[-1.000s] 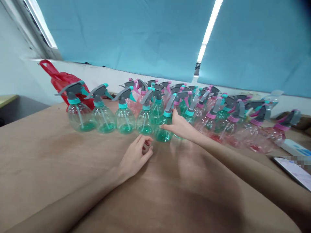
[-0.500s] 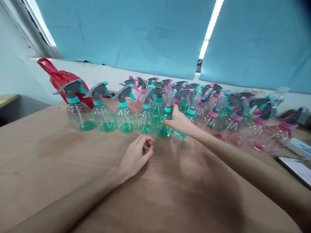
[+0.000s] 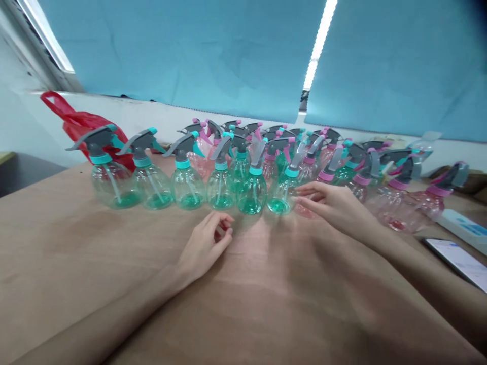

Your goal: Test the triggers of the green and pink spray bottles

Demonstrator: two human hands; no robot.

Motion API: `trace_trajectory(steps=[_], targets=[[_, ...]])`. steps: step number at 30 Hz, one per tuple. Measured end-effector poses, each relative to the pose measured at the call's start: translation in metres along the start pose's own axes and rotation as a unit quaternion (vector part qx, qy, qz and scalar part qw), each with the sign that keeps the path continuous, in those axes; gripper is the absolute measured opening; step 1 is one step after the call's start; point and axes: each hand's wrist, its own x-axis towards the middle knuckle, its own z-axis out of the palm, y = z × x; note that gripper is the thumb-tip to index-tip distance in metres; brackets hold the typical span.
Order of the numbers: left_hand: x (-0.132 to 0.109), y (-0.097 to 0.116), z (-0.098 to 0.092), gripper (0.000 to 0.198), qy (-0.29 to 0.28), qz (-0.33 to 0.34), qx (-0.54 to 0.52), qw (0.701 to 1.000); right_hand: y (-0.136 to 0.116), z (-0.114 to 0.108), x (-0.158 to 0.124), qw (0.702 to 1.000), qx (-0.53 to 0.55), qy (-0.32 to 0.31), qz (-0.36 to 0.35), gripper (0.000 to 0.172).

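Note:
My right hand [image 3: 335,205] is open beside a green spray bottle [image 3: 279,197], its fingertips close to the bottle's right side; whether they touch I cannot tell. Another green bottle [image 3: 251,192] stands just left of that one. My left hand [image 3: 207,241] rests on the wooden table [image 3: 160,263] in front of the row, fingers loosely curled with a gap to the thumb and nothing held. More green bottles with turquoise collars stand to the left, among them one at the far left end [image 3: 116,185]. Pink bottles [image 3: 397,203] stand on the right.
Behind the left bottles lies a red plastic bag [image 3: 85,124]. A phone [image 3: 458,261] and a white and blue box [image 3: 464,228] lie at the right. More spray bottles crowd the back, before a white wall ledge and a blue curtain [image 3: 198,56].
My right hand has let go of the green bottle near the middle and moved right, its fingers now stretched out. The view has shifted slightly; my left hand keeps its pose.

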Motion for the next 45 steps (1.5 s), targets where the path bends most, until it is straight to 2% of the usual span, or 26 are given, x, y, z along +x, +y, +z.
trace_trajectory(steps=[3,7,10,12,18,22,25,28,31,35,37,41,45], targets=[[0.001,0.0,0.0,0.013,0.009,-0.004,0.005,1.0,0.013,-0.002,0.003,0.998,-0.032,0.044,0.013,0.033],[0.003,0.001,0.0,0.01,0.021,-0.013,0.005,1.0,0.015,0.01,0.015,0.997,-0.028,0.061,0.023,0.051],[0.003,0.002,0.0,0.01,0.021,-0.019,-0.002,1.0,0.01,0.02,0.027,0.997,-0.011,0.056,0.058,0.066],[0.003,0.003,-0.001,0.009,0.019,-0.023,-0.001,1.0,0.008,0.025,0.035,0.996,-0.003,0.044,0.079,0.07],[0.0,0.005,-0.002,0.011,0.001,-0.05,-0.017,0.999,0.007,0.034,0.05,0.996,-0.033,0.04,0.075,0.041],[0.002,0.008,0.001,0.013,-0.014,-0.055,-0.017,0.998,0.009,0.034,0.048,0.996,-0.046,0.037,0.063,0.036],[0.008,0.017,0.008,0.015,-0.023,-0.063,-0.028,0.997,0.009,0.029,0.041,0.997,-0.046,0.024,0.056,0.036],[0.021,0.034,0.018,0.019,-0.02,-0.067,-0.062,0.996,0.007,0.021,0.027,0.999,-0.026,-0.003,0.031,0.037],[0.039,0.059,0.028,0.031,0.001,-0.043,-0.098,0.994,0.003,0.014,0.007,1.0,-0.002,-0.02,-0.004,0.042],[0.061,0.096,0.038,0.056,-0.017,0.009,-0.12,0.993,-0.004,0.009,-0.022,0.999,-0.017,-0.037,-0.025,0.041],[0.068,0.113,0.041,0.063,-0.029,0.018,-0.149,0.988,-0.007,0.01,-0.035,0.998,-0.01,-0.038,-0.039,0.049],[0.071,0.131,0.048,0.043,-0.043,0.038,-0.186,0.981,-0.011,0.014,-0.055,0.997,-0.023,-0.036,-0.066,0.072],[0.068,0.13,0.053,0.028,-0.037,0.055,-0.193,0.979,-0.004,0.015,-0.065,0.993,-0.009,-0.07,-0.094,0.084]])
